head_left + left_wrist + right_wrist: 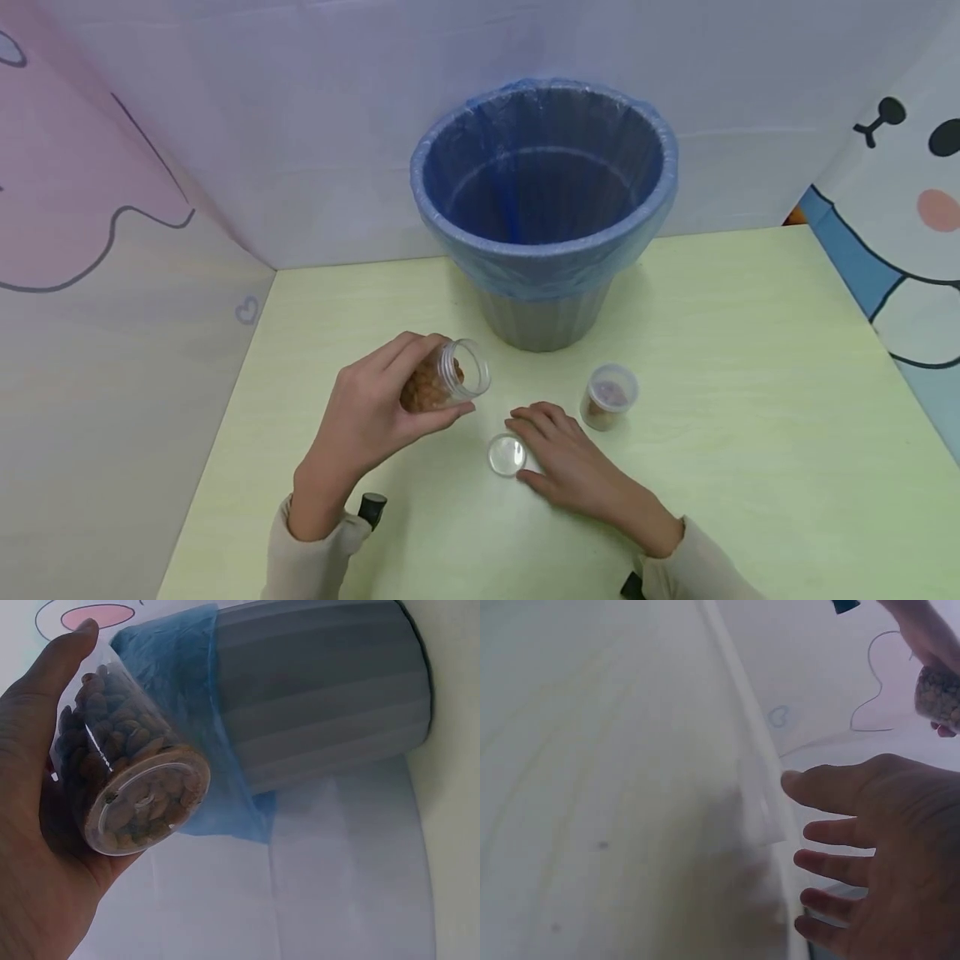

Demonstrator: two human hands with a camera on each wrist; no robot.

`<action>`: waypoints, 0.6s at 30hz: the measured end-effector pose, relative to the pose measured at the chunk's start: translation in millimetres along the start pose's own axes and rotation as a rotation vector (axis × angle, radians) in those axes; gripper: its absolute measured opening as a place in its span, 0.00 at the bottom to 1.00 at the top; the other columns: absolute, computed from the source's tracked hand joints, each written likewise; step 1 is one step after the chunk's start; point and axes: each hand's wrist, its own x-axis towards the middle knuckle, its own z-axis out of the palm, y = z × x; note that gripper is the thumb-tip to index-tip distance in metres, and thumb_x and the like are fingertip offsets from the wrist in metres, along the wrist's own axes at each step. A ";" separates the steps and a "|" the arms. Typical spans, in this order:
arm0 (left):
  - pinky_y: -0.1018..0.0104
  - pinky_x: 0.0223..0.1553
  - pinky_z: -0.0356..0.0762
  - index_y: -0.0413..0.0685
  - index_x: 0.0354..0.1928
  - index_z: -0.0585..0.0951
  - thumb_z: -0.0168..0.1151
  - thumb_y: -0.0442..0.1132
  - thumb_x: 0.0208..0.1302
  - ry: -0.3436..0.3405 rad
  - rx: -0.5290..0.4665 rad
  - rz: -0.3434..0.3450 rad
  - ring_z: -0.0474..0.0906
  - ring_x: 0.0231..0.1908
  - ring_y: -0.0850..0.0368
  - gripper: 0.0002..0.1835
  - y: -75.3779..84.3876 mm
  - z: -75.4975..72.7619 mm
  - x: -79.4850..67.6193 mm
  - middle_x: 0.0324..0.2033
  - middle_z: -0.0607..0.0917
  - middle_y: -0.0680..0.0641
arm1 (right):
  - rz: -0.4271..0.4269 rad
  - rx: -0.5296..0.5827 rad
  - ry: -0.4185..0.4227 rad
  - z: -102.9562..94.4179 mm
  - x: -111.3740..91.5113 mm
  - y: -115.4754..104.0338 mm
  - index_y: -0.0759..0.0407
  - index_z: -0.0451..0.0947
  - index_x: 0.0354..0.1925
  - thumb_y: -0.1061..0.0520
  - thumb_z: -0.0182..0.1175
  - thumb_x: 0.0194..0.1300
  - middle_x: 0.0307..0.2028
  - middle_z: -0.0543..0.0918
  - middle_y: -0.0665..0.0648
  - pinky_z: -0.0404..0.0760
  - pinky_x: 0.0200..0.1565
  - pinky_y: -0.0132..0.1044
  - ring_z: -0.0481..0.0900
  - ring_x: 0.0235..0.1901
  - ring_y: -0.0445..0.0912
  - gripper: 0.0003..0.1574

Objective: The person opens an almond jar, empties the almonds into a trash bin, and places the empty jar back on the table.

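Note:
My left hand (375, 404) grips a clear plastic jar (435, 383) of brown almonds, raised above the table. The jar is tilted, its uncovered mouth facing right; in the left wrist view, almonds (124, 742) fill much of it. On the table lies a round clear lid (507, 455). Beside it is my right hand (570, 462), fingers loosely extended and thumb near the lid's edge; whether they touch I cannot tell. The right wrist view shows that hand (900, 847) with its fingers apart, holding nothing.
A grey bin (540, 317) with a blue liner (427, 187) stands at the back of the pale table (750, 375). A small lidded tub (609, 396) with something brown inside stands right of the right hand. Printed cloth walls (322, 150) enclose the back and sides.

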 end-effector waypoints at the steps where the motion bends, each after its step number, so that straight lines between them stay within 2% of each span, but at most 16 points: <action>1: 0.58 0.38 0.89 0.49 0.58 0.82 0.85 0.54 0.47 0.001 -0.003 0.005 0.87 0.39 0.57 0.37 -1.0 -1.7 3.2 0.45 0.88 0.52 | 0.001 0.006 0.000 -3.7 -0.4 -1.1 0.58 0.74 0.68 0.49 0.75 0.62 0.67 0.77 0.57 0.74 0.68 0.54 0.71 0.68 0.56 0.39; 7: 0.60 0.36 0.88 0.48 0.58 0.82 0.86 0.52 0.45 0.020 0.024 0.059 0.87 0.37 0.58 0.37 -2.5 -15.0 22.1 0.44 0.88 0.51 | 0.014 0.149 -0.057 -35.0 -3.4 -12.5 0.53 0.75 0.67 0.51 0.66 0.73 0.66 0.78 0.52 0.79 0.65 0.47 0.77 0.66 0.48 0.27; 11: 0.61 0.34 0.87 0.48 0.57 0.82 0.86 0.52 0.45 0.023 0.057 0.093 0.86 0.35 0.58 0.37 -1.5 -24.9 35.6 0.43 0.88 0.50 | 0.018 0.296 -0.076 -64.9 -4.5 -17.2 0.50 0.78 0.63 0.56 0.63 0.75 0.58 0.84 0.47 0.85 0.56 0.40 0.83 0.54 0.40 0.21; 14: 0.61 0.32 0.86 0.48 0.57 0.82 0.86 0.53 0.45 0.019 0.076 0.094 0.84 0.34 0.59 0.37 -1.8 -34.4 44.0 0.42 0.88 0.49 | 0.013 0.372 -0.052 -89.6 -3.9 -17.7 0.49 0.80 0.62 0.59 0.62 0.75 0.54 0.87 0.46 0.86 0.48 0.36 0.84 0.45 0.35 0.19; 18: 0.62 0.32 0.83 0.49 0.57 0.82 0.86 0.53 0.45 0.009 0.070 0.073 0.83 0.33 0.60 0.37 -3.3 -47.4 53.1 0.41 0.88 0.50 | 0.003 0.381 0.016 -121.8 -0.7 -16.0 0.46 0.82 0.59 0.63 0.62 0.74 0.51 0.88 0.44 0.86 0.43 0.32 0.82 0.41 0.32 0.20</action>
